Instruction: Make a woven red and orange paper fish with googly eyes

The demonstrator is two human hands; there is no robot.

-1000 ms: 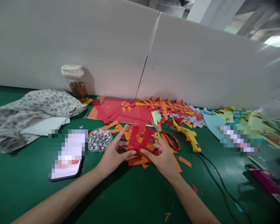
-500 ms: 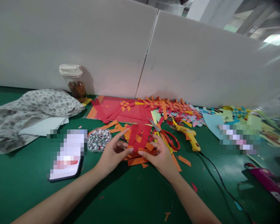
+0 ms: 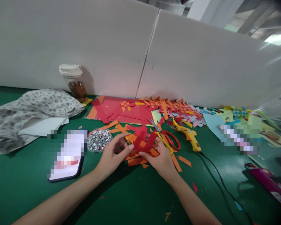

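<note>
Both hands meet over a pile of red and orange paper strips (image 3: 140,156) on the green table (image 3: 135,200). My left hand (image 3: 113,154) pinches the left side of a woven piece of red and orange strips (image 3: 142,142), thumb and fingers closed on it. On its right side, my right hand (image 3: 162,159) holds the same piece with bent fingers. The red strips stick up and tilt to the right above my fingers.
Red-handled scissors (image 3: 170,139) and a yellow glue gun (image 3: 189,137) with a black cord lie just right of my hands. A dish of googly eyes (image 3: 99,140), a phone (image 3: 66,156), patterned cloth (image 3: 30,109), a lidded cup (image 3: 75,82), red sheets (image 3: 121,111) and white foam boards (image 3: 178,59) surround them.
The woven piece has tilted down and to the right, and its red strips now lean instead of standing straight. My left forefinger has lowered onto the piece.
</note>
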